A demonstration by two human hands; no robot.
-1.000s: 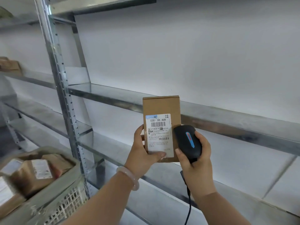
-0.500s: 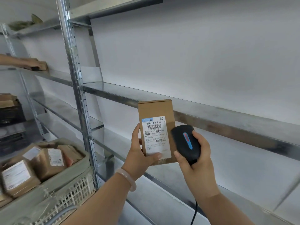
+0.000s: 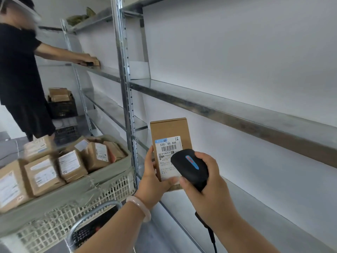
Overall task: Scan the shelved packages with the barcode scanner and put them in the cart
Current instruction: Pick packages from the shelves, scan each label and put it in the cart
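package (image 3: 169, 128) — one, left hand (image 3: 153, 185) fingers (image 3: 170, 181) grasping it; one scanner (image 3: 189, 167) — right hand (image 3: 213, 196) fingers (image 3: 184, 182) clenched round it

The box (image 3: 169, 129) I hold is plain brown cardboard, its label (image 3: 168, 149) white with black bars and print and a blue strip along the top. My scanner (image 3: 190, 169) is black, with a blue stripe tipped red. The bracelet (image 3: 139, 207) on my wrist is pale pink. The basket (image 3: 113, 190) is a white lattice, lined grey-green, its parcels (image 3: 43, 173) brown with white labels. The shelves (image 3: 218, 111) are silvery grey
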